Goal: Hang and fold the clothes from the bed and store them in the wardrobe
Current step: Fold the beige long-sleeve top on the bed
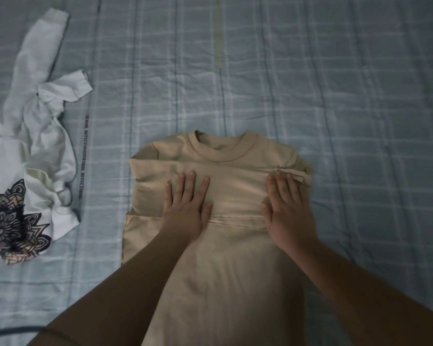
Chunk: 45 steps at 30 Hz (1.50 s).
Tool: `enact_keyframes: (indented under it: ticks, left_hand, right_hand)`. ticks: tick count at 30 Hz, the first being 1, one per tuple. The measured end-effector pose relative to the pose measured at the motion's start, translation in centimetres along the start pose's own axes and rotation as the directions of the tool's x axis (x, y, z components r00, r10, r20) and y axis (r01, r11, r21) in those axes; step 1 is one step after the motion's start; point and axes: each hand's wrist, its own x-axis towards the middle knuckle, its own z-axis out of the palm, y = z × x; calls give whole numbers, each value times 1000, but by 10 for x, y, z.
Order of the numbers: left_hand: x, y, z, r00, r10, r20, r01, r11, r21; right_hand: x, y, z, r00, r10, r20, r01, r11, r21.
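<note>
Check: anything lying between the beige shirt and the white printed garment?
Head view: only checked bedsheet between the beige shirt and the white garment, with a dark lettered strip running along it.

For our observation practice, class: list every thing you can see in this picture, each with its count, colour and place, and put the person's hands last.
T-shirt: one, beige, flat on the bed in the middle, sleeves folded across the chest.
white garment: one, white with a dark flower-pattern print, crumpled at the left, apart from the T-shirt.
bed sheet: one, pale blue-grey check, under both garments.
left hand: one, pressing flat on the T-shirt, fingers straight.
right hand: one, pressing flat on the T-shirt, fingers straight.
</note>
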Motion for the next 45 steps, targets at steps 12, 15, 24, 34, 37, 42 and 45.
enact_keyframes:
  ticks: [12, 15, 24, 34, 37, 42, 45]
  left_hand:
    - [-137, -36, -18, 996, 89, -17, -90, 957, -276]
    - [-206, -59, -6, 998, -32, -51, 8, 904, -427]
    - [-325, -93, 31, 829, -454, 326, 557, 623, -549]
    - [-351, -123, 30, 737, -321, 594, 674, 412, -613]
    - [-365, -125, 22, 740, -314, 595, 670, 263, -694]
    - [-380, -130, 2, 724, -311, 616, 653, 20, -757]
    - [-385, -135, -12, 723, -288, 628, 639, -67, -766]
  right_hand:
    - [-137, -50, -15, 991, 133, -24, -114, 918, 380]
    - [-198, -68, 1, 954, 289, 81, -295, 847, 442]
    - [-293, -95, 19, 719, 660, 216, -631, 491, 601]
    - [-303, -57, 6, 533, 558, 636, -833, 478, 278]
    - [-315, -55, -6, 583, 539, 607, -799, 516, 310]
    - [-329, -55, -34, 634, 519, 573, -764, 532, 365]
    - [-339, -52, -53, 654, 535, 536, -754, 525, 396]
